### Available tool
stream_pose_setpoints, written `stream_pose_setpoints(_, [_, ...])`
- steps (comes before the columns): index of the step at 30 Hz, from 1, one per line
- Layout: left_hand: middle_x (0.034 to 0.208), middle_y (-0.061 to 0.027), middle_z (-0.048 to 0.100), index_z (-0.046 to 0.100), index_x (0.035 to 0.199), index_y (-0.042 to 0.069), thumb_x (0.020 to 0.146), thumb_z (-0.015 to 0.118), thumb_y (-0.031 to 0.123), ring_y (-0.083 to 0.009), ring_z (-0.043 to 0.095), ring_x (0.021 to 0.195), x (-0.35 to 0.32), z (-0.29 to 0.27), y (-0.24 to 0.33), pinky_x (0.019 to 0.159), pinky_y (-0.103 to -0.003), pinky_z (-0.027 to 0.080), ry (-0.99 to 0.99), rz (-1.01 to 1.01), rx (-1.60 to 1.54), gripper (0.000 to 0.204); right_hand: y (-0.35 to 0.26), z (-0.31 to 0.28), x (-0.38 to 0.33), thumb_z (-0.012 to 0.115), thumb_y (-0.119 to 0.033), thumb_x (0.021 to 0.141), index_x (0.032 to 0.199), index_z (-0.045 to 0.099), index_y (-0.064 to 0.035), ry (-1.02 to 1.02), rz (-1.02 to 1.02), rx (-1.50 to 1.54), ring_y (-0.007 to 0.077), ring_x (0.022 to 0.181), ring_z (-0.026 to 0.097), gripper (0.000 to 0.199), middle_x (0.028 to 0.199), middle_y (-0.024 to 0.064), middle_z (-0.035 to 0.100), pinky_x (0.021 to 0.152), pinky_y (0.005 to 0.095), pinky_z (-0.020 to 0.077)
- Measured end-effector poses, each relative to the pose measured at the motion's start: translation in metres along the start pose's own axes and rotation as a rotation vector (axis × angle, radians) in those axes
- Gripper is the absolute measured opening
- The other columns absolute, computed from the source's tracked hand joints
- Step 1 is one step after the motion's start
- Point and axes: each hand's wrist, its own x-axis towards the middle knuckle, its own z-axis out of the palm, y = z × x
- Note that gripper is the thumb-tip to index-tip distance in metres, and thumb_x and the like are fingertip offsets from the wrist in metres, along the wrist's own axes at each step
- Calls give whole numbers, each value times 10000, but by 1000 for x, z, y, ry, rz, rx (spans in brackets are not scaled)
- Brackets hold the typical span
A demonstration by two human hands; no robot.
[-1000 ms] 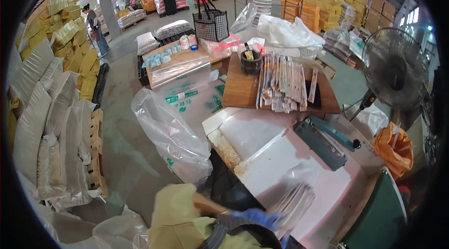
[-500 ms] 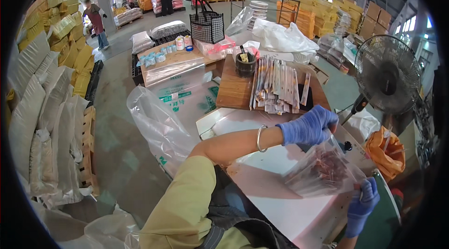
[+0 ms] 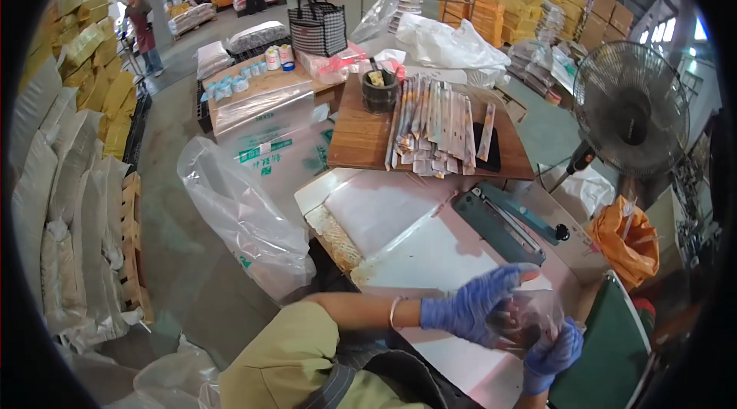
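Both my hands wear blue gloves and hold a small clear plastic bag [image 3: 532, 315] with dark reddish contents, low over the white worktable [image 3: 430, 255]. My left hand [image 3: 472, 305] grips the bag's left side, fingers spread over it. My right hand [image 3: 554, 351] pinches the bag from below right. A teal heat sealer [image 3: 499, 223] lies just beyond my hands. Farther back, a wooden board [image 3: 361, 140] carries a row of long narrow packets [image 3: 437, 129] and a dark cup [image 3: 380, 90].
A large clear plastic bag [image 3: 242, 217] stands on the floor to the left. A standing fan [image 3: 631, 109] and an orange bag [image 3: 628, 238] are at right. Stacked white sacks [image 3: 65, 202] line the left. People [image 3: 142, 21] work among yellow boxes far behind.
My hands have drawn the small bag down and closer to my body, from above the sealer to the table's near edge. The head view shifted slightly.
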Motion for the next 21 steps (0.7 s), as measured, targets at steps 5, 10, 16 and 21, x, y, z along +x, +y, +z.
stream_pose_setpoints(5, [818,-58,550,489,1025,56,743,601,195,-154,526,609,-38,36,-95,555,-250,423,-478,-601,709,334,59,66,45,455,-85,780,803,570,-33,-182,326,28,295,594,515,129,632,146,517,524,362,405])
stream_pose_setpoints(10, [885,-36,589,529,1026,55,573,713,92,-138,553,760,-38,64,-174,668,-285,478,-133,-992,-458,490,202,197,-40,453,-255,834,1059,514,-28,-145,629,-192,355,900,531,326,1010,191,547,786,392,418])
stream_pose_setpoints(16, [795,-6,535,553,866,43,601,736,99,-99,502,694,29,52,-226,638,-258,451,-73,-995,-447,327,123,208,100,479,-212,858,911,568,-44,14,717,792,97,701,467,197,742,23,529,645,228,396])
stream_pose_setpoints(21, [764,-59,610,610,866,12,617,703,67,-145,587,664,7,-82,-245,620,-271,488,131,-1113,-396,272,141,242,48,507,-99,800,856,575,-39,-3,913,980,77,661,450,107,729,-18,506,592,216,383])
